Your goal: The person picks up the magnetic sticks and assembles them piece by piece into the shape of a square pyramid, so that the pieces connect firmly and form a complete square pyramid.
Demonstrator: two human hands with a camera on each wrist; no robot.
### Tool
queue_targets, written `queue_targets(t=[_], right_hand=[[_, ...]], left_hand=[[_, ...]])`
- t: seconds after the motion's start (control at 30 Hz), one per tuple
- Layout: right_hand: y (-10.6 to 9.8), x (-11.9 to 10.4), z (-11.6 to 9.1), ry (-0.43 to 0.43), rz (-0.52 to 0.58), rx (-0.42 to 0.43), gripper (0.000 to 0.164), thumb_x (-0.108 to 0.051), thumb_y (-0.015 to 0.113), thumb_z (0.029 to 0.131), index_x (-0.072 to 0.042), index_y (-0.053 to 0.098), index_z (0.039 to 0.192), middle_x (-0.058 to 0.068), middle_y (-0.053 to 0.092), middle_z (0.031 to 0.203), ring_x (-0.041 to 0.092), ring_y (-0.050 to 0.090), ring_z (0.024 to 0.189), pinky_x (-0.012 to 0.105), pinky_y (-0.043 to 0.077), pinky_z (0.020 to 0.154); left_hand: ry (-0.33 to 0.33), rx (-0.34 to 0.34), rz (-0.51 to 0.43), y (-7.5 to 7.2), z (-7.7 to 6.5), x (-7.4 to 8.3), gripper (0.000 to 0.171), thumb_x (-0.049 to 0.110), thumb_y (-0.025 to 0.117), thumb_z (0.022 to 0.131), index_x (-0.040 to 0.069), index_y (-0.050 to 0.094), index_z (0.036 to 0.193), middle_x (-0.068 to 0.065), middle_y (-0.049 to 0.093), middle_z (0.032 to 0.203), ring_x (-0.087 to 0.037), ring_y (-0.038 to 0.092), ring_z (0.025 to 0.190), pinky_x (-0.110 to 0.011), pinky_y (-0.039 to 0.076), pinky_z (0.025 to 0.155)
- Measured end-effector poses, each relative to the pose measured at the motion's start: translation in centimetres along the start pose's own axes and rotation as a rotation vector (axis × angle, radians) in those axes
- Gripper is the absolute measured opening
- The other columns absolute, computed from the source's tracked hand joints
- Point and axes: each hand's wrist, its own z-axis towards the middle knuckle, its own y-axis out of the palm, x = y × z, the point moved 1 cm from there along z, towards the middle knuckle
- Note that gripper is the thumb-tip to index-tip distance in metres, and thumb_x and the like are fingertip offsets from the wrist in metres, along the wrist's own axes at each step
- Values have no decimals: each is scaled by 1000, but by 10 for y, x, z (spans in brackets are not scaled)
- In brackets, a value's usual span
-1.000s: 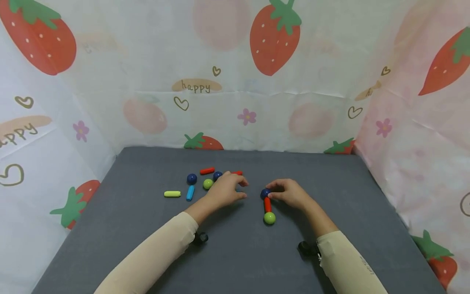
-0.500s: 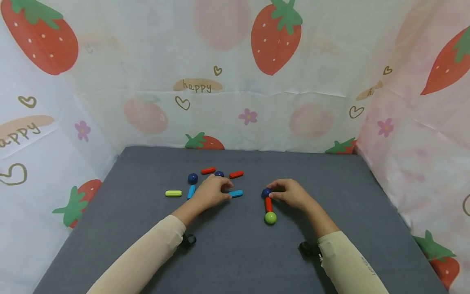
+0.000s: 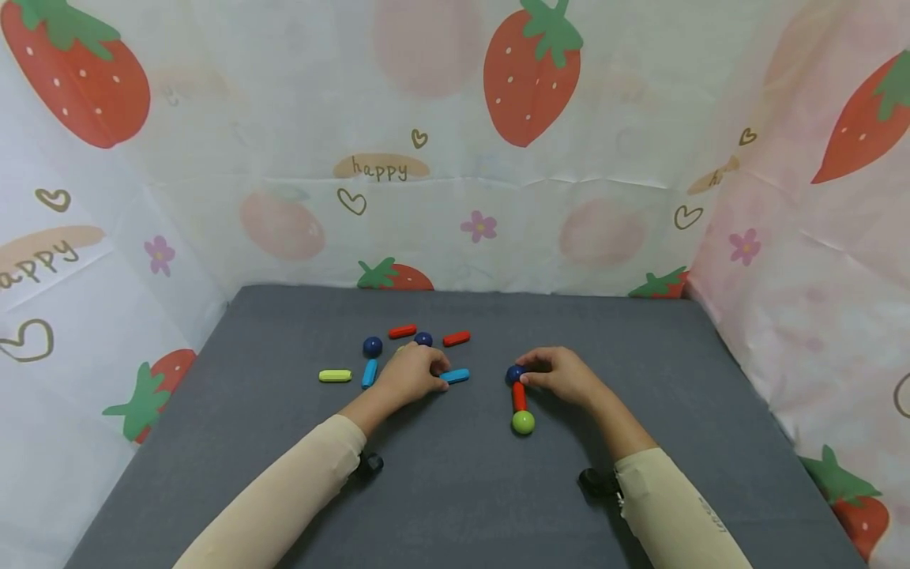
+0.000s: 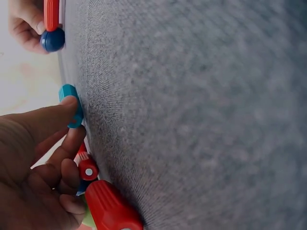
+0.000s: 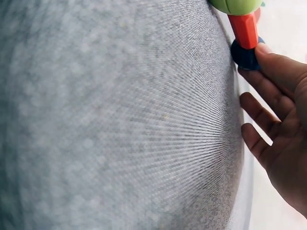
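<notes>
In the head view my left hand (image 3: 411, 374) is at a light blue rod (image 3: 455, 375), whose right end sticks out past the fingers. The left wrist view shows thumb and index finger pinching this light blue rod (image 4: 72, 106). My right hand (image 3: 563, 374) pinches a dark blue ball (image 3: 515, 374) between thumb and fingers. A red rod (image 3: 519, 397) joins that ball to a green ball (image 3: 523, 423) nearer me, in one straight piece. In the right wrist view the other fingers (image 5: 261, 110) are spread, away from the ball.
Around the left hand lie a yellow rod (image 3: 335, 376), another light blue rod (image 3: 370, 374), two dark blue balls (image 3: 373, 346) and two red rods (image 3: 456, 338). A second green ball (image 4: 89, 219) is mostly hidden behind that hand. Printed cloth walls (image 3: 526, 261) border the grey table (image 3: 483, 506).
My left hand has shifted left and now pinches the light blue rod, with the right-hand red rod in full view. My right hand stays on the dark blue ball.
</notes>
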Motion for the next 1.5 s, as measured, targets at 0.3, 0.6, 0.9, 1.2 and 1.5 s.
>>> queue_targets(t=[0.3, 0.6, 0.9, 1.2, 1.5], right_hand=[[0, 0, 1, 2, 14, -5, 26, -23, 74, 96, -15, 74, 121, 3, 73, 119, 23, 63, 113, 46, 49, 100], [-2, 0, 1, 3, 5, -2, 26, -24, 74, 96, -16, 74, 121, 3, 72, 121, 24, 63, 116, 47, 48, 101], [-3, 1, 0, 0, 7, -8, 26, -23, 74, 96, -16, 74, 121, 2, 72, 119, 23, 63, 114, 46, 50, 100], [0, 4, 2, 10, 13, -4, 26, -25, 74, 96, -17, 74, 121, 1, 73, 118, 22, 65, 112, 44, 51, 97], [1, 4, 3, 1, 5, 11, 26, -25, 74, 96, -15, 74, 121, 2, 73, 118, 21, 65, 111, 45, 52, 97]], left_hand=[[14, 20, 32, 0, 0, 5, 21, 25, 86, 85, 20, 80, 105, 5, 75, 95, -15, 65, 95, -39, 50, 91], [20, 19, -5, -2, 6, 16, 20, 24, 82, 89, 23, 80, 110, 4, 75, 105, -16, 63, 104, -35, 54, 86], [25, 0, -48, 3, 17, 27, 20, 24, 81, 90, 22, 79, 110, 4, 75, 105, -18, 59, 108, -36, 51, 90], [29, -12, -39, 11, 23, 35, 19, 26, 81, 90, 24, 79, 109, 5, 75, 106, -16, 58, 105, -34, 52, 87], [82, -21, -6, 18, 32, 42, 19, 26, 80, 91, 23, 79, 110, 5, 74, 106, -16, 60, 102, -32, 50, 86]])
